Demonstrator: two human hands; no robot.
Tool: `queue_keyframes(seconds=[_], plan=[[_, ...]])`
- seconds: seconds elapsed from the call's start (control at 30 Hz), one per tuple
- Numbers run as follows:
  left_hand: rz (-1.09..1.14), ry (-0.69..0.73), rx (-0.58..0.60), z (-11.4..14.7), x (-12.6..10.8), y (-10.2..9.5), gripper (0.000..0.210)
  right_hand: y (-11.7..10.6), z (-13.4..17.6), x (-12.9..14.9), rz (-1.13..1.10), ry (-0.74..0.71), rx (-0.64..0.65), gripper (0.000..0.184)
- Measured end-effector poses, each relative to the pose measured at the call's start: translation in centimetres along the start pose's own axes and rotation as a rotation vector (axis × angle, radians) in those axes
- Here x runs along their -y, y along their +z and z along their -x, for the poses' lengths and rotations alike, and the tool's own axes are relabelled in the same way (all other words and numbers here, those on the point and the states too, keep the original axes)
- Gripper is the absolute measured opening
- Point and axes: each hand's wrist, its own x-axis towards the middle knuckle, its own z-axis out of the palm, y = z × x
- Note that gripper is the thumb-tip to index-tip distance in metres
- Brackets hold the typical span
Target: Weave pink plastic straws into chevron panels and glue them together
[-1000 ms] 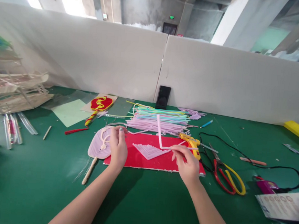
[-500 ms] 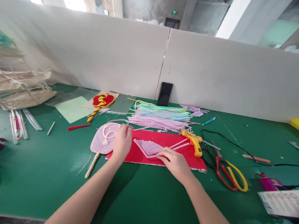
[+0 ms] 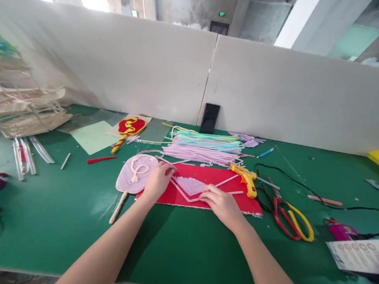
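Note:
On a red board (image 3: 181, 167) lies a V-shaped patch of pale pink pipe cleaners (image 3: 191, 186), set side by side. A bent pink pipe cleaner (image 3: 185, 197) lies below the patch, its right part reaching out past my fingers. My right hand (image 3: 217, 203) pinches this bent pipe cleaner just right of its corner. At its upper left end, my left hand (image 3: 158, 181) has its fingers closed on the strip. Partly behind that hand rests a round lilac fan (image 3: 129, 179) with a cream cord pattern and a wrapped handle (image 3: 118, 208).
Behind the board lies a pile of pastel pipe cleaners (image 3: 202, 149), with a black phone (image 3: 210, 118) leaning on the partition. A yellow glue gun (image 3: 247, 179) overlaps the board's right side. Scissors (image 3: 291, 220) and a black cable (image 3: 361, 209) lie further right. A red fan (image 3: 131, 126) sits back left.
My left hand has moved slightly right, onto the strip's end. The bent pipe cleaner sits a little further from the patch, and its right end has swung down toward me.

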Motion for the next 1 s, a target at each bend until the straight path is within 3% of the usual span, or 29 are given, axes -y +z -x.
queue_keyframes(seconds=[0.13, 0.27, 0.33, 0.4, 0.47, 0.53, 0.67, 0.87, 1.0], plan=[[-0.007, 0.013, -0.064, 0.0, -0.6, -0.6, 0.022, -0.5, 0.2, -0.1, -0.010, -0.015, 0.006, 0.023], [0.000, 0.097, -0.135, 0.6, -2.7, -1.7, 0.027, -1.3, 0.5, -0.1, -0.035, -0.028, -0.053, 0.024], [0.035, 0.393, 0.006, 1.2, -4.1, -2.1, 0.025, -1.7, 0.5, 0.0, -0.023, -0.045, -0.093, 0.024], [0.026, 0.619, 0.260, 1.8, -5.2, -2.2, 0.023, -2.2, 0.6, -0.1, 0.000, -0.050, -0.111, 0.025], [-0.007, 0.707, 0.400, 2.2, -5.8, -2.0, 0.022, -2.5, 0.7, -0.3, 0.013, -0.049, -0.116, 0.025], [-0.044, 0.722, 0.445, 2.5, -6.0, -1.6, 0.023, -2.5, 0.7, -0.5, 0.020, -0.053, -0.125, 0.025], [-0.120, 0.709, 0.370, 2.6, -5.5, -0.8, 0.027, -2.2, 0.7, -0.5, 0.046, -0.058, -0.138, 0.022], [-0.253, 0.659, 0.082, 2.3, -4.7, -0.2, 0.026, -1.5, 0.3, 0.2, -0.041, 0.035, -0.179, 0.021], [-0.201, 0.694, 0.092, 2.5, -4.8, -0.3, 0.020, -0.8, 0.2, 0.3, -0.248, 0.107, -0.192, 0.015]])
